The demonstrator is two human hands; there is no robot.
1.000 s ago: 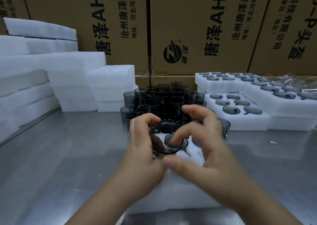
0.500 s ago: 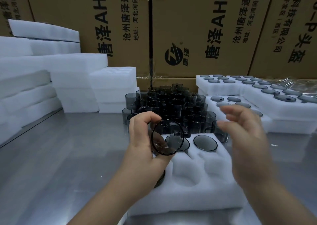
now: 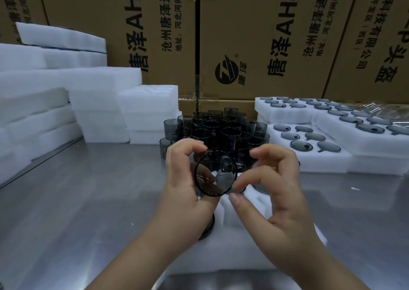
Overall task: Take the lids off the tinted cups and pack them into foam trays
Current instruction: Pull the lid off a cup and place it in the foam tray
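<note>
Over the steel worktop (image 3: 88, 190), the left hand (image 3: 183, 179) grips one tinted cup (image 3: 215, 172), thumb under its rim and fingers curled over the top. The cup is turned end-on, so only a dark ring shows. Can't tell whether its lid is still on. Right hand (image 3: 276, 190) is close at the cup's right edge, fingers curled, with forefinger and thumb tips at the rim. Motion blur there, so I can't tell if they pinch it or only come near. The cup sits above a white foam tray (image 3: 221, 258) whose pockets are mostly covered by the wrists. One dark lid (image 3: 209, 225) peeks out under the left palm, and the edge of something dark shows behind the right hand, too little to name. Behind the hands is a crowded cluster of tinted cups (image 3: 221, 130), the back rows merging into one dark mass, so they can't be counted. To the right are filled trays (image 3: 321, 163) with lids seated in their pockets, the farthest cut off by the frame edge, and crinkled clear film (image 3: 376, 106) beyond them. At left are stacked foam blocks (image 3: 99, 90). Printed cardboard boxes (image 3: 254, 35) wall off the back, tops out of view.
</note>
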